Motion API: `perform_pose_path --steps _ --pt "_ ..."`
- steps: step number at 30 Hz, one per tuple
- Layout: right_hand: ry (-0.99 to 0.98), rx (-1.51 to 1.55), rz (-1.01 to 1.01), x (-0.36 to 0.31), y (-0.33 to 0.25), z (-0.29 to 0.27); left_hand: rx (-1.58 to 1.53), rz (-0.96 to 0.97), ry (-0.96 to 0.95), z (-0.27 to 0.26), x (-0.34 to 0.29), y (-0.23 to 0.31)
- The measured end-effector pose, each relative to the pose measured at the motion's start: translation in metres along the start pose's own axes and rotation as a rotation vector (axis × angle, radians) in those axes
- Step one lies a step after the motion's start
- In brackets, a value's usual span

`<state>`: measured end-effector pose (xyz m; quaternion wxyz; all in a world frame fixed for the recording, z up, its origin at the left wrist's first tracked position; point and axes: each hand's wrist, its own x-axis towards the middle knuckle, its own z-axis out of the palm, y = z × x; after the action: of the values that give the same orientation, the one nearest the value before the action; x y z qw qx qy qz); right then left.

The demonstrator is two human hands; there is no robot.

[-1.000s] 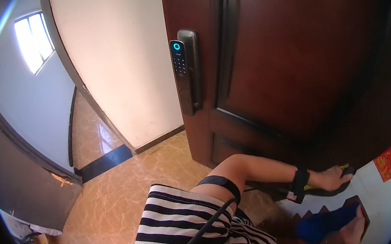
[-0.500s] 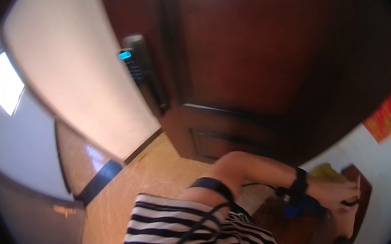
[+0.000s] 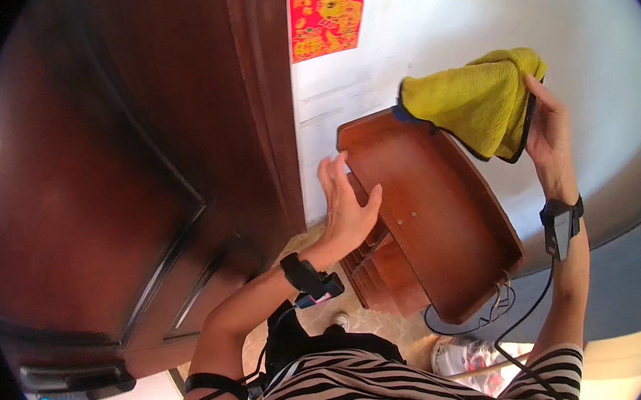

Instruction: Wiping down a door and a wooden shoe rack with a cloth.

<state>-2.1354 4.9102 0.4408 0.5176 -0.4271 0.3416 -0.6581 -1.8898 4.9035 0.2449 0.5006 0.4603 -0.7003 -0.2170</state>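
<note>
A yellow-green cloth (image 3: 478,97) with dark edging hangs from my right hand (image 3: 549,129), whose thumb and fingers pinch it at its right end. It is raised over the far end of a small reddish-brown wooden shelf unit (image 3: 434,204). A bit of blue shows behind the cloth's left end. My left hand (image 3: 349,212) is at the shelf unit's left side, thumb and fingers apart, nothing held in it. Whether its fingertips touch the wood I cannot tell. The top tray of the unit looks bare, with raised edges.
A dark brown panelled door (image 3: 121,158) with a black lock handle (image 3: 78,382) stands at the left. On the white wall (image 3: 347,80) hangs a red and gold poster (image 3: 328,12). Wire hooks (image 3: 499,298) are at the unit's near end, above a plastic bag (image 3: 462,361).
My view has swung right, so the door is now at the left and the shelf unit in the middle. The cloth is now held up in my right hand, and my hands are apart.
</note>
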Motion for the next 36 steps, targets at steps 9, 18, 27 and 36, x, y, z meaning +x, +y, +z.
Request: perform_pose_path --steps 9,18,27,36 --pt "-0.294 -1.833 -0.101 0.014 0.097 -0.104 -0.356 -0.504 -0.309 0.060 0.011 -0.038" --pt "-0.489 -1.745 0.057 0.101 0.134 -0.066 -0.404 -0.491 -0.400 0.063 0.003 -0.049" --pt "-0.446 -1.828 -0.055 0.119 0.155 -0.075 -0.488 -0.476 -0.130 0.093 0.004 -0.066" --pt "-0.380 -1.702 0.195 0.041 0.051 -0.046 -0.382 -0.521 -0.131 0.086 0.004 -0.034"
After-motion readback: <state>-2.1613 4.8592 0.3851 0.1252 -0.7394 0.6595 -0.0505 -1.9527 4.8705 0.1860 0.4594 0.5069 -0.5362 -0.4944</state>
